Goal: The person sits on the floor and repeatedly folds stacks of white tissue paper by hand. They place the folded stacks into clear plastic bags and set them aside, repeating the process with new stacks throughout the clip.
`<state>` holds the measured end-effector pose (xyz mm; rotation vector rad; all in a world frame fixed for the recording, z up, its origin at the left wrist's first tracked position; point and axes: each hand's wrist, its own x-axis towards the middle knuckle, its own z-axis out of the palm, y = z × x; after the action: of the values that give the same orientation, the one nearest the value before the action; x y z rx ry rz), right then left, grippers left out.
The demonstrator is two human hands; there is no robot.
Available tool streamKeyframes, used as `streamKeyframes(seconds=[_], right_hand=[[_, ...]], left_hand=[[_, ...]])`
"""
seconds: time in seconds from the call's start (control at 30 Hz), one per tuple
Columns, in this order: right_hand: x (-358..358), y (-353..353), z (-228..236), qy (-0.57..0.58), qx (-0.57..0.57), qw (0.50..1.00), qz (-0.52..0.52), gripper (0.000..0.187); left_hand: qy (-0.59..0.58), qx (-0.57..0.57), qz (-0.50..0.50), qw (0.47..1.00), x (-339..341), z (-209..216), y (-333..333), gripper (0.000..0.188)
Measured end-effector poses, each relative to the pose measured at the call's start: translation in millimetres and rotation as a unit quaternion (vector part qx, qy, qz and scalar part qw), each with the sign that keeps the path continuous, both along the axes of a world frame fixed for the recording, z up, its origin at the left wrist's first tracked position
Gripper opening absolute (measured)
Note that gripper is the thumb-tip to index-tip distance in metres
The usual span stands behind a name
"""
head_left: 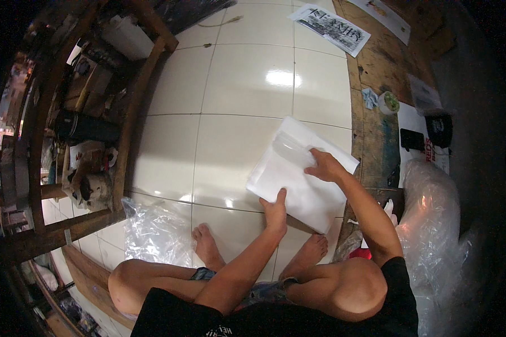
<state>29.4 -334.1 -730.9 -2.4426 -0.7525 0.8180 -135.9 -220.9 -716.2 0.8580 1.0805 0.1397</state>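
A flat white packet point(303, 185) in what looks like a clear plastic sleeve is held above the tiled floor, between and in front of my knees. My left hand point(274, 212) grips its near left edge, thumb on top and the other fingers hidden underneath. On the packet's upper face, my right hand point(325, 166) is closed, with thumb and forefinger at the edge of a shiny clear strip of plastic. What the packet contains cannot be made out. Beside my left foot lies a crumpled clear plastic bag point(157, 231).
A wooden shelf frame point(135, 121) loaded with dark tools and rolls stands at left. Along the right runs a low wooden board point(371, 140) bearing a tape roll point(388, 103), a black phone point(412, 140) and a printed sheet point(333, 29). A large clear plastic bundle point(430, 224) bulges at right.
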Motion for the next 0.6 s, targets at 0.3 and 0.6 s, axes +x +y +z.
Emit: streamKeyframes(seconds=[0.3, 0.6], right_hand=[[-26, 0, 20, -0.050, -0.012, 0.998, 0.022, 0.036], [-13, -65, 164, -0.023, 0.036, 0.991, -0.126, 0.049]], left_hand=[[-0.051, -0.011, 0.016, 0.999, -5, -15, 0, 0.065], [0.005, -0.101, 0.058, 0.993, -8, 5, 8, 0.061]])
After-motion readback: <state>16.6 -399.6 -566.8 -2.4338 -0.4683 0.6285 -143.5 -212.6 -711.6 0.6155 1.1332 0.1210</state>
